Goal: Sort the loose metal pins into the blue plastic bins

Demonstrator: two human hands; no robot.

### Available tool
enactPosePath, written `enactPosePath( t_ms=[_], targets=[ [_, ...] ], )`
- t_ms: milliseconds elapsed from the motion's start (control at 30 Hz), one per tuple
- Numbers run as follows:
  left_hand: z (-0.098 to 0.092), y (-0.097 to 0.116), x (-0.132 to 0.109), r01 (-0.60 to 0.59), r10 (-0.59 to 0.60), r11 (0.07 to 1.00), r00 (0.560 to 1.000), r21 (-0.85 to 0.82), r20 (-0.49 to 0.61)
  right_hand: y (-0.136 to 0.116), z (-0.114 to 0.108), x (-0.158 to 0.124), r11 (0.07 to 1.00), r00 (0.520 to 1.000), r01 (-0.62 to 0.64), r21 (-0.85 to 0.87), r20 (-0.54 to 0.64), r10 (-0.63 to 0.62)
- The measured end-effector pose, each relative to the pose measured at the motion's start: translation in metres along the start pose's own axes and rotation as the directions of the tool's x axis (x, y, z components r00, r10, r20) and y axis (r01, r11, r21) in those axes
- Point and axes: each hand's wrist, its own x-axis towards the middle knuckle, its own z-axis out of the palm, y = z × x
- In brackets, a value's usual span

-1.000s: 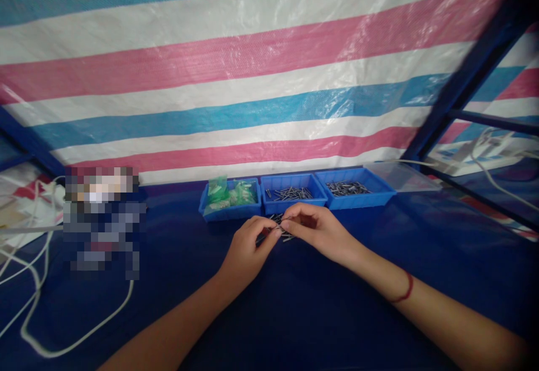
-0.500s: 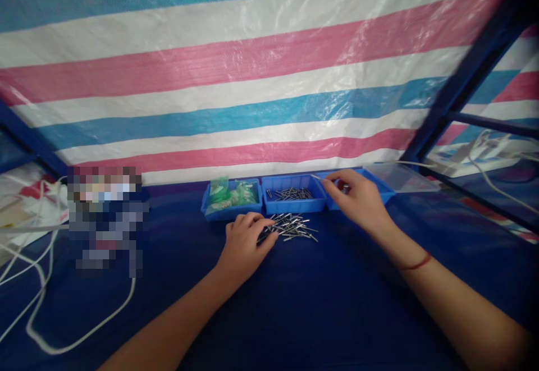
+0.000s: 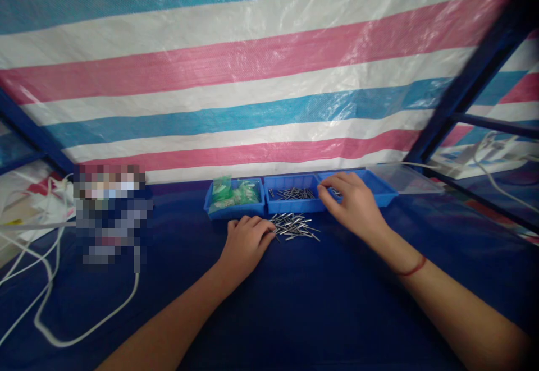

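Note:
A loose pile of silvery blind rivets (image 3: pixel 297 227) lies on the dark blue tabletop. My left hand (image 3: pixel 248 241) rests at the pile's left edge, thumb and index finger closed around the end of a rivet. My right hand (image 3: pixel 351 200) hovers over the front left of the right blue bin (image 3: pixel 384 194), thumb and fingers apart, with nothing visible between them. A few metal pieces show in that bin behind the fingers; the hand hides part of its inside. The middle blue bin (image 3: pixel 290 205), just behind the pile, holds more rivets (image 3: pixel 295 193).
The left blue bin (image 3: pixel 236 212) contains green plastic bags (image 3: pixel 223 188). A clear plastic lid (image 3: pixel 415 180) lies right of the bins. White cables (image 3: pixel 50 326) loop across the left side beside a blurred-out area. A striped sheet (image 3: pixel 236 68) hangs behind, between blue frame posts (image 3: pixel 446 96).
The thin metal piece at my right fingertips no longer shows, and those fingers have parted over the right bin. My left thumb and index finger have drawn closer together at the pile.

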Motion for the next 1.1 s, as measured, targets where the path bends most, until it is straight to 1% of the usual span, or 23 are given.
enactPosePath(
  t_ms=[100,167,267,367,433,533,633,733,800,933,1000,1100],
  targets=[
    [0.001,-0.001,0.0,-0.03,0.03,0.999,0.999,0.01,0.012,-0.024,0.0,-0.004,0.984,0.988,0.126,0.127,0.073,-0.136],
    [0.001,-0.001,0.001,-0.051,0.051,0.999,0.999,0.018,0.017,-0.033,0.001,-0.006,0.966,0.97,0.175,0.192,0.135,-0.202],
    [0.003,-0.001,0.002,-0.051,0.051,0.999,0.999,0.015,-0.008,-0.039,0.005,-0.009,0.943,0.94,0.203,0.263,0.218,-0.263],
    [0.004,-0.001,0.003,-0.058,0.052,0.995,0.996,-0.082,-0.072,-0.043,0.008,-0.012,0.916,0.915,0.201,0.347,0.267,-0.302],
    [0.004,0.001,0.003,-0.091,0.062,0.972,0.988,-0.215,-0.138,-0.047,0.011,-0.015,0.894,0.902,0.169,0.416,0.3,-0.31],
    [0.002,0.006,0.003,-0.154,0.06,0.904,0.969,-0.399,-0.238,-0.053,0.016,-0.019,0.859,0.894,0.086,0.504,0.341,-0.289],
    [-0.001,0.013,0.001,-0.19,0.047,0.852,0.956,-0.488,-0.29,-0.058,0.02,-0.023,0.818,0.89,0.0,0.575,0.374,-0.263],
    [-0.004,0.018,-0.001,-0.204,0.039,0.818,0.953,-0.538,-0.302,-0.061,0.02,-0.023,0.761,0.887,-0.085,0.643,0.396,-0.236],
    [-0.005,0.019,-0.002,-0.192,0.016,0.81,0.952,-0.555,-0.306,-0.062,0.019,-0.021,0.705,0.882,-0.139,0.696,0.41,-0.231],
    [-0.005,0.018,-0.003,-0.14,-0.052,0.809,0.95,-0.571,-0.307,-0.063,0.016,-0.018,0.598,0.858,-0.196,0.777,0.431,-0.279],
    [-0.004,0.017,-0.003,-0.116,-0.073,0.803,0.954,-0.584,-0.29,-0.064,0.015,-0.018,0.577,0.858,-0.213,0.788,0.434,-0.276],
    [-0.002,0.017,-0.002,-0.084,-0.102,0.786,0.96,-0.613,-0.262,-0.064,0.017,-0.02,0.577,0.867,-0.246,0.779,0.442,-0.228]
  ],
)
